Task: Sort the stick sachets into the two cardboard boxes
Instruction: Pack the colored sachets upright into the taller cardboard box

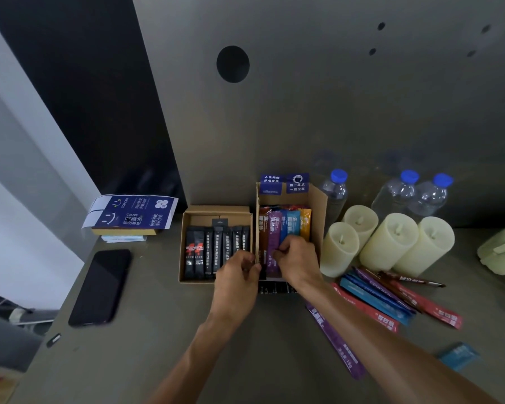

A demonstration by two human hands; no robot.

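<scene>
Stick sachets (376, 301) lie loose, slanting, right of the right cardboard box (318, 199), nearest the right hand (296, 258), which pinches a purple sachet (275, 228) upright inside it; the left hand (236, 275) pinches its left wall.

One wide-angle camera, worn on the head, looks forward and down from close above and behind the left hand (236, 268) and right hand (296, 258); the grey wall (303, 112) rises just beyond them.

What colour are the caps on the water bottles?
Blue caps on all three water bottles; the head view shows them best.
</scene>
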